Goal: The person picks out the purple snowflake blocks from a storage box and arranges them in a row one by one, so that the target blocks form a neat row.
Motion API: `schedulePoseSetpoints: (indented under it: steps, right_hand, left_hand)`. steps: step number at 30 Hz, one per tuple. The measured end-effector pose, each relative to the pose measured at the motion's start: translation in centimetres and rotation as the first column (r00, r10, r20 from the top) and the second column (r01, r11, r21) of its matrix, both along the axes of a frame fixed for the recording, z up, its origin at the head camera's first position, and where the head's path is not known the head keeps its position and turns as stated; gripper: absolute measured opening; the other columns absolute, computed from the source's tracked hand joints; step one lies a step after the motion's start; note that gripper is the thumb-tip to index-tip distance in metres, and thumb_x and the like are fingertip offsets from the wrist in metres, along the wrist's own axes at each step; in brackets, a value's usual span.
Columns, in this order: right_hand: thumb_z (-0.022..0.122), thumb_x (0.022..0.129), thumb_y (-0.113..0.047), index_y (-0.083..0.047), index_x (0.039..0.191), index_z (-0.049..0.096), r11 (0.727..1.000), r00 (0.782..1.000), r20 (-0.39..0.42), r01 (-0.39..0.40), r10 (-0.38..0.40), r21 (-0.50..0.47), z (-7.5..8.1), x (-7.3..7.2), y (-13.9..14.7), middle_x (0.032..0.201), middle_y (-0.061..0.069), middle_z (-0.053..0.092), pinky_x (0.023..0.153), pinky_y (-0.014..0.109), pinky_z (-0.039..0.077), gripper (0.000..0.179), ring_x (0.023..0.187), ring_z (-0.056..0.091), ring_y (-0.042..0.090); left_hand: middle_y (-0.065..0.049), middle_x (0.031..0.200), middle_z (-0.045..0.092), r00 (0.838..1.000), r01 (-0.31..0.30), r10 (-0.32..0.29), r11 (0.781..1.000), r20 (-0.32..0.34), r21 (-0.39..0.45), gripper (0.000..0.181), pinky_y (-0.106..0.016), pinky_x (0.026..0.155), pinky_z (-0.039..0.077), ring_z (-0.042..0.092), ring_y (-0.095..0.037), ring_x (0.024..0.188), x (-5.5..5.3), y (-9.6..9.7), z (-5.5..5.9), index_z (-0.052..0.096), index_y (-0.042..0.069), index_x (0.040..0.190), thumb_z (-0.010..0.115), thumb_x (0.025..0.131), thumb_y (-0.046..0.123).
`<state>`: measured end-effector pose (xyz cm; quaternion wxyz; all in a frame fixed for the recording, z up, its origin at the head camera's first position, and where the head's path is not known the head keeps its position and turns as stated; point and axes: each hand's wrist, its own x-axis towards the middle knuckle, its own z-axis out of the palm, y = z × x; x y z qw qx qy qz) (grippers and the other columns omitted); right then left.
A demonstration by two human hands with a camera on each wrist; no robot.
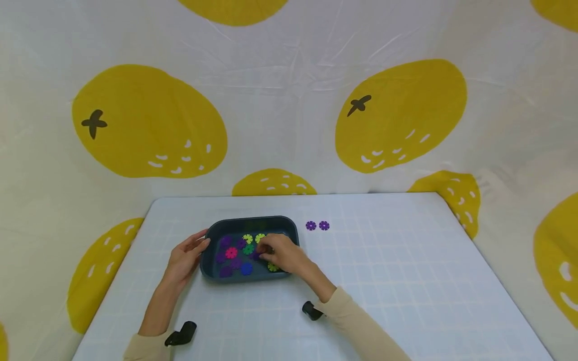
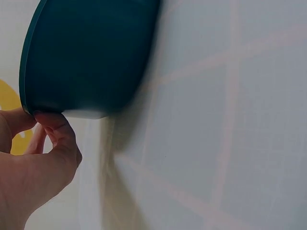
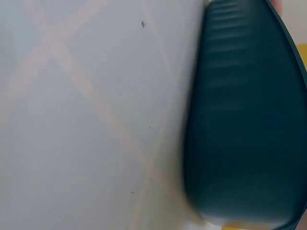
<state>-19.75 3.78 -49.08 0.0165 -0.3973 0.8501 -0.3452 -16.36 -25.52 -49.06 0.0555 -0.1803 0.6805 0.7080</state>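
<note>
Teal tray point(image 1: 253, 225), left hand point(image 1: 186, 255) pinching it, right hand point(image 1: 285, 252) curled above

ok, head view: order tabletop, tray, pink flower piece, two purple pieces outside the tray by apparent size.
1. Tabletop
2. Tray
3. Pink flower piece, left purple piece, right purple piece: too alike to rank

We're on a pale table point(image 1: 406, 260) with faint pinkish grid lines and rounded far corners, and there's a dark teal tray point(image 1: 253, 225) on it, two purple flower-shaped discs point(image 1: 324, 225) side by side, just off its right end!
</note>
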Motion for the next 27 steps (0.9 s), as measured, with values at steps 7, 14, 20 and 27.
schedulePoseSetpoints:
  steps: [7, 14, 20, 27]
  right_hand:
    - [0.074, 0.094, -0.003, -0.002, 0.105, 0.073, 0.982, 0.997, -0.031, 0.062, -0.069, -0.180, -0.4, 0.1, -0.1, 0.098, 0.006, 0.070, 0.078, 0.017, 0.054, 0.011, 0.088, 0.066, 0.014]
    - [0.073, 0.095, -0.003, 0.000, 0.110, 0.072, 0.897, 0.993, 0.036, 0.120, -0.115, -0.425, -0.5, -0.2, 0.3, 0.103, 0.011, 0.072, 0.081, 0.026, 0.057, 0.015, 0.090, 0.068, 0.018]
    - [0.072, 0.095, -0.002, -0.003, 0.112, 0.074, 0.815, 0.980, 0.173, 0.177, -0.096, -0.552, -0.8, -0.6, 1.1, 0.106, 0.011, 0.072, 0.084, 0.028, 0.058, 0.017, 0.093, 0.070, 0.022]
    - [0.068, 0.096, 0.005, 0.005, 0.120, 0.070, 0.730, 0.950, 0.303, 0.256, -0.070, -0.634, -0.5, -1.2, 2.4, 0.115, 0.023, 0.069, 0.091, 0.027, 0.055, 0.023, 0.103, 0.067, 0.028]
  left_hand:
    - [0.015, 0.107, 0.065, 1.000, 0.011, -0.012, 0.999, -0.005, -0.036, 0.056, -0.017, 0.082, 0.048, 0.056, -0.003, 0.102, 0.2, -0.2, 0.1, 0.057, 0.012, 0.147, 0.075, 0.097, 0.031]
    - [0.015, 0.108, 0.064, 1.000, 0.013, -0.013, 0.999, -0.004, -0.030, 0.059, -0.017, 0.082, 0.048, 0.056, -0.003, 0.102, 0.1, -0.3, 0.4, 0.053, 0.010, 0.150, 0.073, 0.098, 0.030]
    - [0.014, 0.105, 0.065, 1.000, 0.017, -0.017, 1.000, -0.020, -0.008, 0.060, -0.017, 0.080, 0.049, 0.058, -0.002, 0.099, 0.0, -0.2, 0.2, 0.052, 0.008, 0.151, 0.073, 0.098, 0.028]
    - [0.014, 0.102, 0.065, 1.000, 0.014, -0.013, 1.000, -0.026, 0.019, 0.060, -0.017, 0.079, 0.049, 0.059, -0.002, 0.096, -0.2, 0.1, -0.2, 0.053, 0.007, 0.150, 0.074, 0.097, 0.026]
